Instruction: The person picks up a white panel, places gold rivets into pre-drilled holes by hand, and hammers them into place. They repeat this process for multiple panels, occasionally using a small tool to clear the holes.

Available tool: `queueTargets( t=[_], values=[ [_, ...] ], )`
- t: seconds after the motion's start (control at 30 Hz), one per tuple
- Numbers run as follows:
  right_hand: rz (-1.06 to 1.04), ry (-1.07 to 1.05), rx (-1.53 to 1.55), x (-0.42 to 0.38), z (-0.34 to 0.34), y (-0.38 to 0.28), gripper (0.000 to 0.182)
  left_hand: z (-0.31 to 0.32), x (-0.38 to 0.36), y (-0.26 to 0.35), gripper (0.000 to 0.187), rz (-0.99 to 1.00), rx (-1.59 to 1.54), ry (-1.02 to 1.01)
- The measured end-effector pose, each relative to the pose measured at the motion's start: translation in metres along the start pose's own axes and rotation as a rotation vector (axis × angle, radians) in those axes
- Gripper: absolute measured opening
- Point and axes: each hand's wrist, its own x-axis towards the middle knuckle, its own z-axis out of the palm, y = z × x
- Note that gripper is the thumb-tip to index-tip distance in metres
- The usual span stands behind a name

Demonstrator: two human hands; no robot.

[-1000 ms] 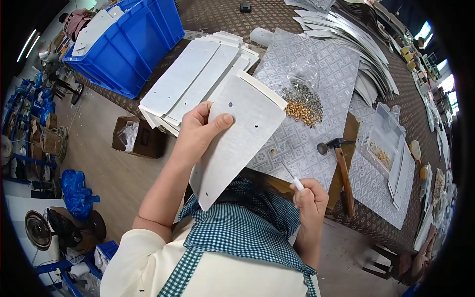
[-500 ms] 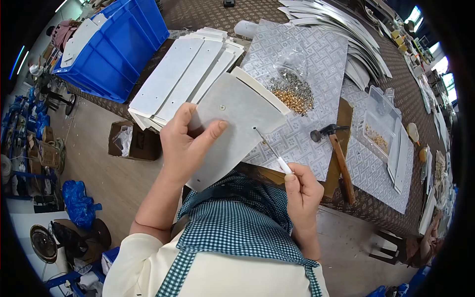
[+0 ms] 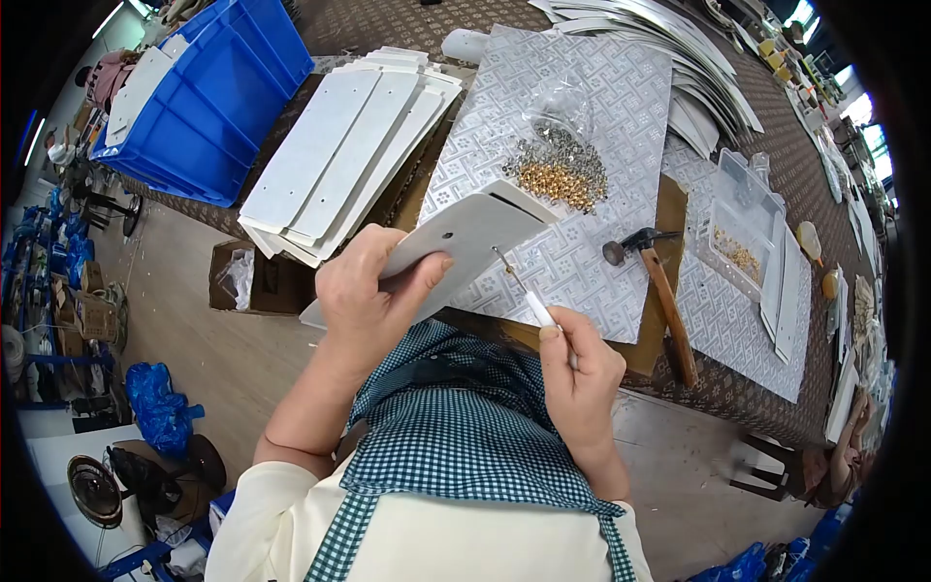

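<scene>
My left hand [image 3: 367, 296] grips a white tapered panel [image 3: 464, 236] with small holes, tilted almost edge-on above the table's near edge. My right hand [image 3: 579, 373] pinches a thin awl [image 3: 521, 289] with a white handle; its metal tip touches the panel's lower face near the right end. A pile of gold and silver rivets [image 3: 556, 172] lies on the patterned mat [image 3: 582, 107] just beyond the panel. A hammer [image 3: 655, 286] rests on a wooden block to the right.
A stack of long white panels [image 3: 335, 150] lies at left, a blue bin [image 3: 194, 97] beyond it. Curved white strips [image 3: 698, 68] fan out at the back. A clear box with rivets [image 3: 742, 238] sits at right. A cardboard box [image 3: 254, 279] stands on the floor.
My left hand has tilted the panel from facing me to nearly flat and lowered it. My right hand has brought the awl up so its tip meets the panel.
</scene>
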Motion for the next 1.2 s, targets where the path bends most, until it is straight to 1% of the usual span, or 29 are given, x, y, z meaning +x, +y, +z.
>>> queueTargets(
  t=[0.07,0.17,0.2,0.3,0.33,0.4,0.43,0.47,0.5,0.53,0.57,0.63,0.67,0.8,0.9,1.03,1.13,1.17,1.2],
  values=[
    [-0.007,-0.003,0.029,0.0,0.001,0.001,0.016,0.0,0.0,0.0,0.034,-0.002,-0.019,0.018],
    [-0.025,-0.011,0.075,-0.001,0.0,0.001,0.017,-0.002,0.0,-0.003,0.034,-0.227,-0.078,-0.017],
    [-0.045,-0.005,0.076,-0.003,0.001,0.002,0.017,-0.001,0.003,-0.001,0.036,-0.276,-0.157,-0.014],
    [-0.078,0.025,0.094,-0.008,0.004,0.01,0.017,0.005,0.002,-0.007,0.035,-0.334,-0.165,-0.038],
    [-0.084,0.037,0.102,-0.01,0.005,0.012,0.017,0.006,0.003,-0.006,0.035,-0.303,-0.13,-0.042],
    [-0.029,0.058,0.187,-0.014,0.008,0.015,0.018,0.006,0.005,-0.004,0.034,-0.244,-0.06,-0.05],
    [-0.001,0.067,0.23,-0.017,0.007,0.015,0.018,0.006,0.006,-0.007,0.034,-0.256,-0.028,-0.02],
    [0.21,0.031,0.396,-0.026,0.001,0.01,0.026,0.009,0.008,-0.012,0.033,-0.268,0.004,0.01],
    [0.188,0.076,0.5,-0.031,-0.003,0.013,0.024,0.012,0.011,-0.019,0.033,-0.281,0.035,0.044],
    [0.166,0.116,0.604,-0.033,-0.008,0.016,0.023,0.012,0.012,-0.034,0.034,-0.33,-0.018,0.066],
    [0.149,0.164,0.682,-0.031,-0.01,0.014,0.025,0.006,0.011,-0.039,0.033,-0.402,-0.054,0.036],
    [0.241,0.19,0.683,-0.029,-0.012,0.02,0.025,-0.004,0.012,-0.045,0.032,-0.533,-0.13,-0.038],
    [0.272,0.186,0.627,-0.027,-0.011,0.018,0.023,-0.005,0.012,-0.045,0.032,-0.53,-0.135,-0.036],
    [0.186,0.049,0.309,-0.022,-0.003,0.017,0.02,-0.008,0.007,-0.041,0.031,-0.499,-0.184,-0.042],
    [0.145,-0.021,0.314,-0.015,0.001,0.006,0.018,-0.01,0.004,-0.04,0.031,-0.509,-0.265,-0.063],
    [0.122,-0.014,0.332,-0.015,0.001,0.011,0.018,-0.01,0.006,-0.037,0.029,-0.521,-0.465,-0.095],
    [0.17,0.083,0.333,-0.019,-0.007,0.022,0.017,-0.009,0.007,-0.045,0.027,-0.573,-0.411,-0.171],
    [0.198,0.118,0.29,-0.02,-0.015,0.028,0.023,-0.013,0.009,-0.043,0.022,-0.631,-0.383,-0.233],
    [0.177,0.198,0.245,-0.018,-0.023,0.032,0.021,-0.01,0.009,-0.043,0.02,-0.613,-0.377,-0.209]
  ],
)
